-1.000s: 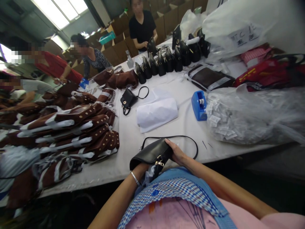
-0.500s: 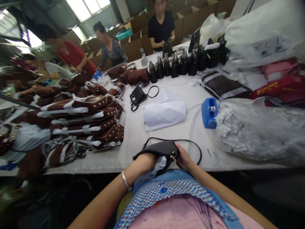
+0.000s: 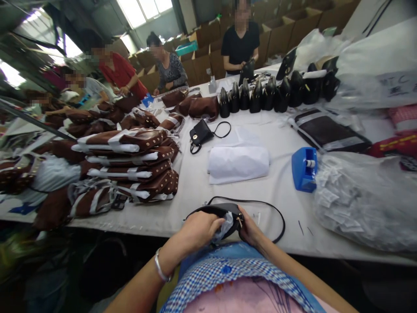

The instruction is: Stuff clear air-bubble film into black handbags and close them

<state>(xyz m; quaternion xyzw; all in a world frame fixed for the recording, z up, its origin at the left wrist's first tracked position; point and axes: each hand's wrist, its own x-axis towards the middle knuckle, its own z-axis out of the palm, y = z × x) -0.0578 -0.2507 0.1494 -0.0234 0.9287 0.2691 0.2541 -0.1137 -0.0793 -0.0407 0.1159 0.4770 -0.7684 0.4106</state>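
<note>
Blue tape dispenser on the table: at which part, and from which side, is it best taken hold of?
Probably best by the lower body of the blue tape dispenser, coming from the picture's left with the right hand. It stands upright with bare table on that side, while a clear plastic bag crowds its right; its white reel sits higher, so gripping low should avoid it.

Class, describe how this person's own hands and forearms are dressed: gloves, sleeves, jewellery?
The left hand and right hand wear no gloves. A smooth, silver-coloured bangle circles the left wrist; none shows on the right. No sleeve covers the visible left forearm or right forearm. Some fingers are hidden, so rings cannot be ruled out.
</note>
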